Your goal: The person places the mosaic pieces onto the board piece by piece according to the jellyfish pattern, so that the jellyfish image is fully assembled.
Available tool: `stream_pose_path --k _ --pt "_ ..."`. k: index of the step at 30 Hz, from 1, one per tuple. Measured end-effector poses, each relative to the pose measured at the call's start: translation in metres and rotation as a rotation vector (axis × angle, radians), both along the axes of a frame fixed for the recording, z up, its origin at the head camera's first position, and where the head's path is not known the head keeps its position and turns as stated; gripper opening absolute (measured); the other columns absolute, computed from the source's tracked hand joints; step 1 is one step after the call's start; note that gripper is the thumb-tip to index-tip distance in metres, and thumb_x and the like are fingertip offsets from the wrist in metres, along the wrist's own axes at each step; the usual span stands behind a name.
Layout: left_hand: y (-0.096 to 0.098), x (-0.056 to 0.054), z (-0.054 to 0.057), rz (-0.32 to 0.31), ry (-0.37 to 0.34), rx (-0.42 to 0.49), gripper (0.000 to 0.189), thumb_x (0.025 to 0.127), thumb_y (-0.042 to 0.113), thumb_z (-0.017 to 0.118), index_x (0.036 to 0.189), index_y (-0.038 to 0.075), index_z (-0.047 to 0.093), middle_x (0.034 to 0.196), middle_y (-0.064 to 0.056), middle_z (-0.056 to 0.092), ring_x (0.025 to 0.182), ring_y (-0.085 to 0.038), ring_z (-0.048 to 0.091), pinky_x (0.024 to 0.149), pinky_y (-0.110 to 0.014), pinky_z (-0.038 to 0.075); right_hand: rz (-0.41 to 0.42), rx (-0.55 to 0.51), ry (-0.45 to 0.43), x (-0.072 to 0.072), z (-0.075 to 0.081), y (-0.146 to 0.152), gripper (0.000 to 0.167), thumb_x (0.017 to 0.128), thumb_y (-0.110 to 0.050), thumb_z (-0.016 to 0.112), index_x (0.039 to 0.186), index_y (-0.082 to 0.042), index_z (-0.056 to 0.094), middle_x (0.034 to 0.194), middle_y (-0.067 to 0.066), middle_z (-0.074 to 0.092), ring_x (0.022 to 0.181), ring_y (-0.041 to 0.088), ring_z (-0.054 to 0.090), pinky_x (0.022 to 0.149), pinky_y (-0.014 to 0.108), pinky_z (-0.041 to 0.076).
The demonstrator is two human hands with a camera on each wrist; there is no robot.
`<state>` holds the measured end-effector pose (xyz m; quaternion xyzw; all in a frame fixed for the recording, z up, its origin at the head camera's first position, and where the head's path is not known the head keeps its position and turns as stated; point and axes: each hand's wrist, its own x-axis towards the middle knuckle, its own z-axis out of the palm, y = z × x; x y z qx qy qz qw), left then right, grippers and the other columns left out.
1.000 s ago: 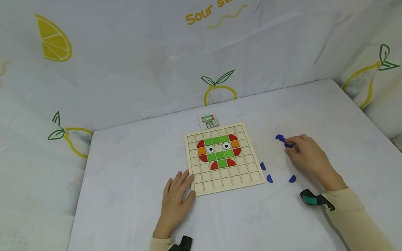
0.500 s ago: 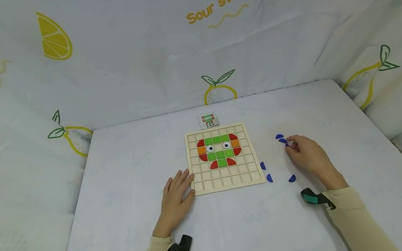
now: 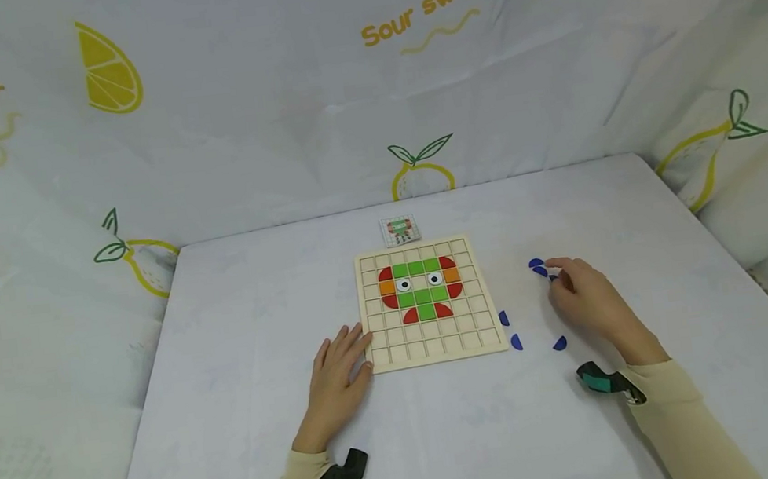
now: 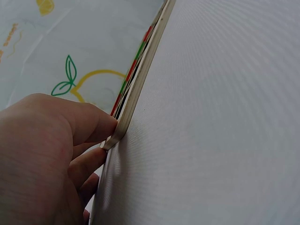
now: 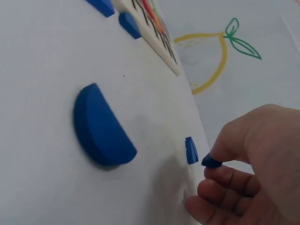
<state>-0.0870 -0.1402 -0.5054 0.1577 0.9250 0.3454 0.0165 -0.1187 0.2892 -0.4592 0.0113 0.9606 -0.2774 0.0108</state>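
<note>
A square wooden grid board holds flat green, red and orange pieces and two eye tiles. At its left edge rests my left hand, fingers spread and straight. In the left wrist view the thumb and a finger touch the board's corner. To the right of the board, my right hand pinches a small blue half-round piece between thumb and fingers. Just left of those fingertips lie two more blue half-round pieces side by side on the table.
Another blue half-round piece lies nearer the person, large in the right wrist view. Two more, an upper piece and a lower piece, lie beside the board's right edge. Behind the board is a small pattern card. A lemon-print cloth hangs behind.
The right hand has stayed by the blue pieces; the one at its fingertips has become more covered, and the two beside it show more fully. The left hand has not moved.
</note>
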Motion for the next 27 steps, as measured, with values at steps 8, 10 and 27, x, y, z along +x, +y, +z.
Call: stream_pose_path --k 8,10,27 --pt "0.001 0.000 0.000 0.000 0.011 -0.006 0.048 0.099 0.019 0.060 0.147 0.016 0.055 0.161 -0.003 0.042 0.155 -0.028 0.030 0.126 -0.054 0.012 0.000 -0.162 0.041 0.000 0.011 -0.005 0.036 0.105 -0.014 0.042 0.134 -0.002 0.061 0.113 0.018 0.060 0.091 0.025 0.051 0.071 0.022 0.044" --pt "0.001 0.000 0.001 0.000 0.012 0.000 0.047 0.099 0.018 0.060 0.146 0.015 0.055 0.161 -0.004 0.043 0.154 -0.029 0.030 0.126 -0.054 0.012 0.014 -0.192 0.057 -0.001 0.014 -0.010 0.034 0.105 -0.013 0.045 0.133 -0.002 0.061 0.115 0.020 0.061 0.093 0.025 0.053 0.070 0.018 0.045" --pt "0.001 0.001 -0.001 0.000 0.018 -0.010 0.048 0.099 0.019 0.061 0.146 0.017 0.056 0.160 -0.003 0.044 0.154 -0.028 0.031 0.126 -0.053 0.013 0.075 -0.328 -0.006 -0.016 0.029 -0.063 0.025 0.101 -0.015 0.061 0.122 -0.002 0.066 0.115 0.017 0.070 0.098 0.027 0.062 0.080 0.021 0.050"
